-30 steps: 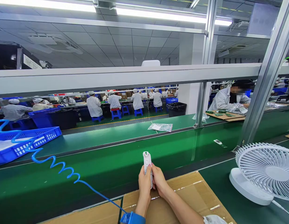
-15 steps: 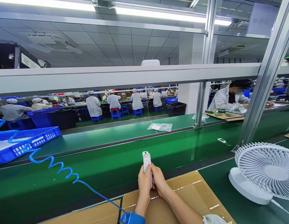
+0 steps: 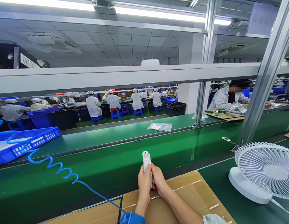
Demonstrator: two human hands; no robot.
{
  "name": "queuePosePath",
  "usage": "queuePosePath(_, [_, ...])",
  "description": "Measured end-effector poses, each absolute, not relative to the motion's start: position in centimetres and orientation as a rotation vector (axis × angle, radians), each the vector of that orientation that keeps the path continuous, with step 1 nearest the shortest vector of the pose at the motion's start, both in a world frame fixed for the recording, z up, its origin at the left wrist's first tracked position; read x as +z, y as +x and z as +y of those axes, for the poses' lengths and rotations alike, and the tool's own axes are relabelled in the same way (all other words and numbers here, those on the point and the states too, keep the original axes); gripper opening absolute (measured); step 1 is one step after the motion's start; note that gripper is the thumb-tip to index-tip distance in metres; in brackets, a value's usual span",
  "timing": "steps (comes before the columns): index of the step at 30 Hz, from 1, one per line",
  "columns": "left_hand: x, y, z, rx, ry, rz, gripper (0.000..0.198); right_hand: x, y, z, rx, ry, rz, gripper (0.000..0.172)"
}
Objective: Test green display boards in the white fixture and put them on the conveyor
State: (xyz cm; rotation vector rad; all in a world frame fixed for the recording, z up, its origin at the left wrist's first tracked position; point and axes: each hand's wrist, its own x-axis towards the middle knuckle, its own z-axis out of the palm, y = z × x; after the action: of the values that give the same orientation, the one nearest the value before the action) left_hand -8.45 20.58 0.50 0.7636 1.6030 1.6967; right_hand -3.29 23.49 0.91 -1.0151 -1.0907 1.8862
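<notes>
A slim white plastic housing (image 3: 146, 159), open-faced with moulded detail inside and a notch at its top, is held upright between both hands. My left hand (image 3: 144, 180) is closed round its left side, thumb across the front. My right hand (image 3: 158, 179) closes on the right edge, its fingertips partly hidden behind the piece. Around my left wrist sits a blue wrist strap (image 3: 132, 217) with a coiled blue cord (image 3: 69, 172) running off to the left. Below the hands lies a cardboard sheet (image 3: 188, 193).
A white fan (image 3: 274, 174) stands at the right. Beyond my bench runs a green conveyor belt (image 3: 107, 165) carrying a small white-and-green part (image 3: 226, 139). A plastic bag (image 3: 159, 127) and blue crate (image 3: 37, 141) lie past it. A co-worker (image 3: 226, 98) sits at the right behind metal posts.
The small white-and-green part has travelled a little to the right along the belt. Both hands and the white housing stay practically where they were.
</notes>
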Motion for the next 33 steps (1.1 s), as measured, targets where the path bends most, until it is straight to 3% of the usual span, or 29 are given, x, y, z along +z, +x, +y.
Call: queuePosePath(33, [0.27, -8.25, 20.82, 1.775, 0.742, 1.585, 0.053, 0.87, -3.17, 23.28, 1.876, -1.028, -1.07, 0.036])
